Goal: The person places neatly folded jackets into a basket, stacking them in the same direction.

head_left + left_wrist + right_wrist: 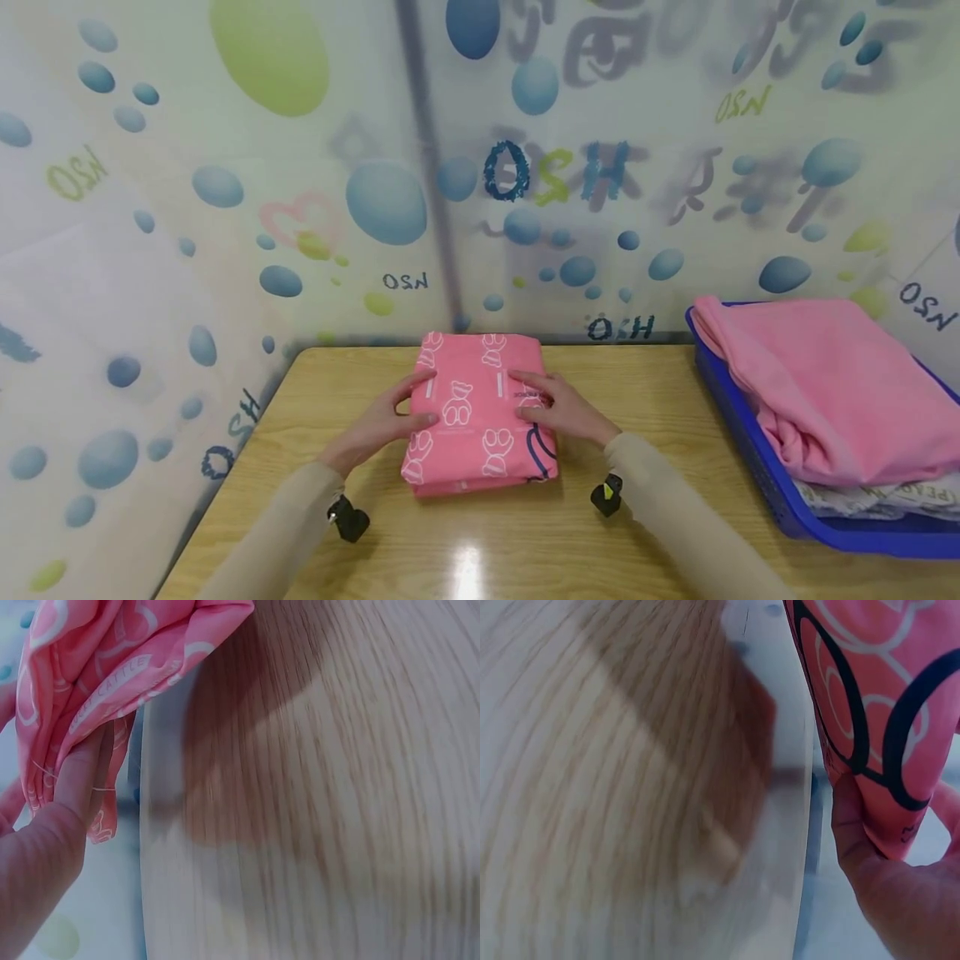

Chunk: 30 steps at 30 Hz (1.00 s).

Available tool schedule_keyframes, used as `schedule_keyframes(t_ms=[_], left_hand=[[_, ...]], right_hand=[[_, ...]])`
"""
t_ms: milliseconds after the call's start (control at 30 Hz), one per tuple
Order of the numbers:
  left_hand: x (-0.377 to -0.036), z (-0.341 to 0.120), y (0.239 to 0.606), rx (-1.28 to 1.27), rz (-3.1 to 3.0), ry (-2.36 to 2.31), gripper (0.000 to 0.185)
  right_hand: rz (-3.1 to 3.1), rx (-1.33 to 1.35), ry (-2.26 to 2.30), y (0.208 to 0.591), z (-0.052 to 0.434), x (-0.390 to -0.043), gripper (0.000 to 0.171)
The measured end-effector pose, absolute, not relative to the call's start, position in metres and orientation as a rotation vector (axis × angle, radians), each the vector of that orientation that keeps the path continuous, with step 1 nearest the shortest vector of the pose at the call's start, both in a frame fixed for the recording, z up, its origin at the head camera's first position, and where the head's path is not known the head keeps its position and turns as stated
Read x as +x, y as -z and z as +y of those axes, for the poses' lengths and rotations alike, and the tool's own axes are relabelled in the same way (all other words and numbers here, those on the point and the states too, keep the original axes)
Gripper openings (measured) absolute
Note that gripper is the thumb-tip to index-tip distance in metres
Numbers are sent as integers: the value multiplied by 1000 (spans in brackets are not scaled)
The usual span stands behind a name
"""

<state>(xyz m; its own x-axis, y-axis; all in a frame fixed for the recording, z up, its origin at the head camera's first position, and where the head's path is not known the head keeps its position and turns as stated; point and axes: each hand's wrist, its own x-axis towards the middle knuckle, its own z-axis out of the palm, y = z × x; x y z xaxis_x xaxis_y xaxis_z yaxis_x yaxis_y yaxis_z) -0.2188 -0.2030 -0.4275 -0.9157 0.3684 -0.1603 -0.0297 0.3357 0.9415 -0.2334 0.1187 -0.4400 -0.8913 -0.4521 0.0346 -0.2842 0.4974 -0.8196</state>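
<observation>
A folded pink printed cloth [465,446] with white bear outlines and a dark curved line near its right corner is in the middle of the wooden table in the head view. My left hand [385,419] grips its left side, fingers and thumb spread over the edge. On the opposite side, my right hand [558,406] holds the right edge the same way. In the left wrist view the left thumb [71,787] lies against the bunched folds. The right wrist view has the right thumb [847,817] pressed at the cloth's lower corner, beside the dark printed loops.
At the right of the table [360,542] stands a blue plastic basket [750,467]. Inside it, plain pink fabric [832,383] lies over white lettered cloth [877,500]. A printed curtain [570,208] with blue and green spots hangs behind the table and along its left side.
</observation>
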Motion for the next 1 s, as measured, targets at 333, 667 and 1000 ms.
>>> schedule_keyframes(t_ms=[333, 667, 1000], left_hand=[[-220, -183, 425, 372, 2241, -1652, 69], [-222, -160, 421, 406, 2167, -1736, 67], [-223, -141, 421, 435, 2102, -1781, 65]], right_hand=[[2600, -595, 1319, 431, 138, -234, 64], [2628, -572, 1334, 423, 155, -228, 63], [2689, -544, 1292, 420, 172, -221, 64]])
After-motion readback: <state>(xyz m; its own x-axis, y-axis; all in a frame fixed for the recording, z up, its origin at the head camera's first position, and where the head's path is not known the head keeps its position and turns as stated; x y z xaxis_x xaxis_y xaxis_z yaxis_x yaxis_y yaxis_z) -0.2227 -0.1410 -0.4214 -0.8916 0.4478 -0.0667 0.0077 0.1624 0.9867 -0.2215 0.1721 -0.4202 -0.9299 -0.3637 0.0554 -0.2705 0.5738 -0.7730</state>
